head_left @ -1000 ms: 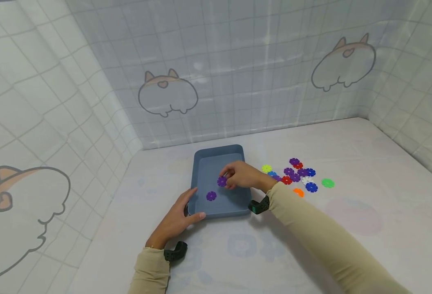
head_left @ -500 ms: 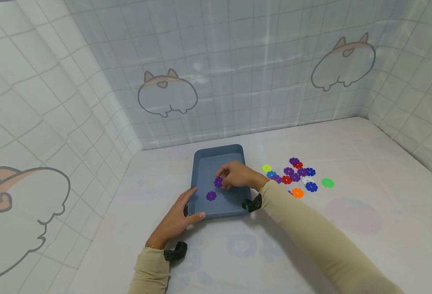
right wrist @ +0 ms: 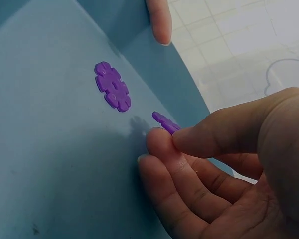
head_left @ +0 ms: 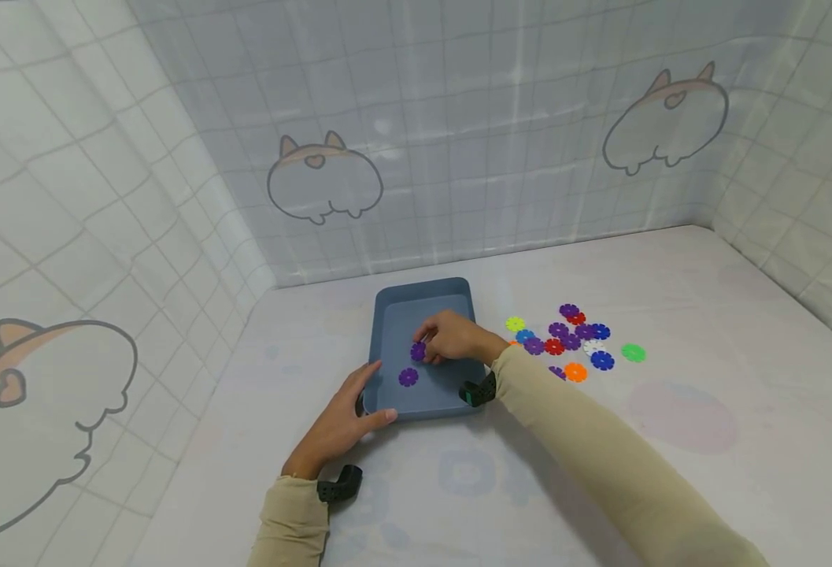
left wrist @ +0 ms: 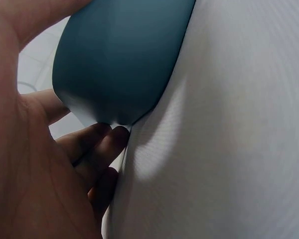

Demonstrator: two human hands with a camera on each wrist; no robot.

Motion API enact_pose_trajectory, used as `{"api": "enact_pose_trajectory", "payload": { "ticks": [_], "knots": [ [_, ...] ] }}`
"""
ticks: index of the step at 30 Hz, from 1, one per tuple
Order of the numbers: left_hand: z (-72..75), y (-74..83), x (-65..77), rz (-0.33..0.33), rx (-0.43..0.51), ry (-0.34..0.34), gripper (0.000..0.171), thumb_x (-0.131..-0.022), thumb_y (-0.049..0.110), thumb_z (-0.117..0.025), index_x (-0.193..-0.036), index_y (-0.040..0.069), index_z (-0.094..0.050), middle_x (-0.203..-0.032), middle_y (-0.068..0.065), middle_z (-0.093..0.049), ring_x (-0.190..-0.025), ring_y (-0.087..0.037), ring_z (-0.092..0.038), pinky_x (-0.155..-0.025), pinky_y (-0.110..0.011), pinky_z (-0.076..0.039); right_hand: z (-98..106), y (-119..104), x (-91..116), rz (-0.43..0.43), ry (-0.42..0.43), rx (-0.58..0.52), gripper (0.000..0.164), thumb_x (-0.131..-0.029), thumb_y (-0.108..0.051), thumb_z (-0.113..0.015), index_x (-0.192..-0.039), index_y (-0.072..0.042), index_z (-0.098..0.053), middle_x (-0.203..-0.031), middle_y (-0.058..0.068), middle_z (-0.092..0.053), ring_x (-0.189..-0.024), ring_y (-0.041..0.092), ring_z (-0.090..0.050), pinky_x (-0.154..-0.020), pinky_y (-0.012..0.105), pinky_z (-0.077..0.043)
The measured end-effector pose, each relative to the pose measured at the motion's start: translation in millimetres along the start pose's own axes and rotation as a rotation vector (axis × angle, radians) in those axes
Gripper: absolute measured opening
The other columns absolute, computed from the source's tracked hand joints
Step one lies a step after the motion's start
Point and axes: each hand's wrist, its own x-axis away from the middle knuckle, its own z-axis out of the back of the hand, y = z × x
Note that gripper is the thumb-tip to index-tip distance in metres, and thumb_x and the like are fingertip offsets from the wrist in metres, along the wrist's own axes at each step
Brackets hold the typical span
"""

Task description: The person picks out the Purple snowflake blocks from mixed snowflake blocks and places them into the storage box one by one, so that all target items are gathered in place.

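Note:
A blue-grey tray [head_left: 426, 413] lies on the white-covered table. My left hand [head_left: 338, 425] holds its near-left corner, the thumb over the front rim. In the left wrist view the fingers [left wrist: 102, 144] curl against the tray's outer wall [left wrist: 122, 59]. Over the tray's middle, my right hand [head_left: 454, 337] pinches a purple notched plastic disc [head_left: 418, 351] between thumb and fingertips. The right wrist view shows that disc [right wrist: 165, 122] tilted, partly covered by the thumb, its shadow on the tray floor. A second purple disc [head_left: 408, 377] lies flat on the tray floor nearby.
Right of the tray, several loose notched discs lie scattered, among them a yellow disc [head_left: 515, 324], a red disc [head_left: 553, 346], an orange disc [head_left: 575, 372] and a green disc [head_left: 634, 353]. Tile-patterned sheets [head_left: 458, 142] hang behind and at both sides.
My right hand has moved slightly left with the purple disc and now hovers closer to the disc on the tray floor. The left hand has stayed at the tray's corner.

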Motion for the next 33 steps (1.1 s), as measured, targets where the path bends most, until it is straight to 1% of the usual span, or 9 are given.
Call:
{"api": "enact_pose_trajectory", "payload": {
  "ticks": [9,14,20,25,29,33],
  "knots": [
    [0.7,0.1,1.2,-0.027,0.004,-0.008,0.088,-0.091,0.049,-0.070,-0.161,0.024,-0.023,-0.166,-0.008,-0.014,-0.151,-0.032,-0.015,-0.115,-0.062,-0.020,-4.1,1.6,-5.0,0.003,-0.008,0.027,0.036,-0.085,0.005,-0.070,-0.121,0.002,-0.069,-0.093,0.010,-0.072,-0.073,0.021,-0.070,-0.069,0.032,-0.058],
    [0.0,-0.5,1.1,-0.022,0.006,-0.008,0.087,-0.092,0.048,-0.070,-0.161,0.025,-0.023,-0.166,-0.007,-0.014,-0.151,-0.032,-0.015,-0.115,-0.062,-0.020,-6.5,4.2,-6.9,0.023,-0.007,0.055,0.036,-0.085,0.005,-0.068,-0.121,0.002,-0.070,-0.095,0.010,-0.072,-0.076,0.021,-0.070,-0.068,0.031,-0.057],
    [-1.0,-3.2,0.4,-0.028,-0.007,-0.004,0.088,-0.092,0.050,-0.070,-0.161,0.024,-0.023,-0.166,-0.007,-0.014,-0.151,-0.032,-0.015,-0.115,-0.063,-0.020,-9.5,5.1,-7.3,0.031,-0.007,0.062,0.035,-0.086,0.004,-0.065,-0.121,0.001,-0.070,-0.098,0.010,-0.072,-0.079,0.020,-0.070,-0.069,0.031,-0.058],
    [-1.1,-3.3,-0.2,-0.033,-0.002,-0.002,0.087,-0.092,0.048,-0.070,-0.161,0.023,-0.023,-0.166,-0.007,-0.015,-0.151,-0.032,-0.016,-0.115,-0.063,-0.020,-10.5,5.1,-8.6,0.020,-0.003,0.077,0.034,-0.087,0.003,-0.064,-0.120,-0.002,-0.071,-0.099,0.009,-0.071,-0.079,0.020,-0.069,-0.068,0.031,-0.058],
    [-1.1,-2.9,-0.5,-0.033,-0.001,-0.003,0.087,-0.093,0.046,-0.070,-0.161,0.021,-0.023,-0.166,-0.007,-0.015,-0.151,-0.032,-0.016,-0.115,-0.063,-0.020,-11.1,3.8,-9.8,0.019,-0.001,0.094,0.034,-0.087,0.003,-0.062,-0.119,-0.002,-0.072,-0.095,0.008,-0.072,-0.076,0.021,-0.070,-0.067,0.031,-0.057],
    [-1.7,-4.1,-1.2,-0.030,-0.004,-0.006,0.087,-0.093,0.047,-0.070,-0.161,0.023,-0.023,-0.166,-0.007,-0.015,-0.151,-0.032,-0.015,-0.115,-0.063,-0.020,-11.8,3.1,-10.1,0.024,-0.001,0.109,0.033,-0.087,0.002,-0.063,-0.119,-0.002,-0.072,-0.093,0.007,-0.072,-0.075,0.020,-0.069,-0.065,0.030,-0.057]
  ]
}}
